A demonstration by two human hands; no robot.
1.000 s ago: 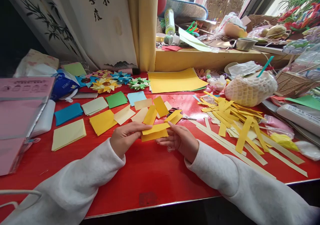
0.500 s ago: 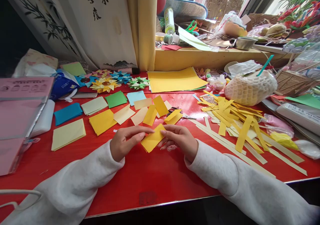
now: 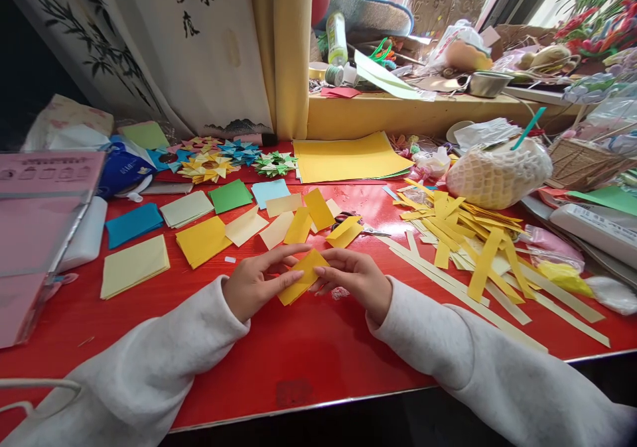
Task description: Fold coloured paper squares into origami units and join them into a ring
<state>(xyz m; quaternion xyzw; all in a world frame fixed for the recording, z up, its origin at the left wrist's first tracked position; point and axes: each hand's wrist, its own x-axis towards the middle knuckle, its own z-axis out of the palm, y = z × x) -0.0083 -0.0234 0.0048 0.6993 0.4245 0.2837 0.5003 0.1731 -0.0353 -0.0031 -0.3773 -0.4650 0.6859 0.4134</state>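
Note:
Between my hands, above the red table [image 3: 298, 347], is a folded piece of yellow paper [image 3: 309, 266], held tilted. My left hand [image 3: 256, 281] pinches its left side, thumb on the face turned to me. My right hand [image 3: 361, 278] grips the upper right corner between thumb and fingers; some fingertips are hidden behind the sheet. Just beyond lie small folded yellow papers [image 3: 318, 209] and a pair of scissors [image 3: 373, 231], its handles partly covered by a folded paper. Left of them is a stack of yellow rectangles [image 3: 203, 240], near pale cream pieces [image 3: 245, 225].
Paper rectangles in blue [image 3: 133, 225], green [image 3: 230, 196] and pale yellow [image 3: 135, 266] lie to the left. Folded paper stars [image 3: 206, 166] and large yellow sheets [image 3: 348, 158] sit behind. Cut paper strips [image 3: 448, 235] heap on the right beside a net-wrapped coconut-like object [image 3: 500, 172].
My left thumb has moved from the paper's upper edge down onto its face, and the left hand has shifted slightly right. My right hand keeps its grip on the corner.

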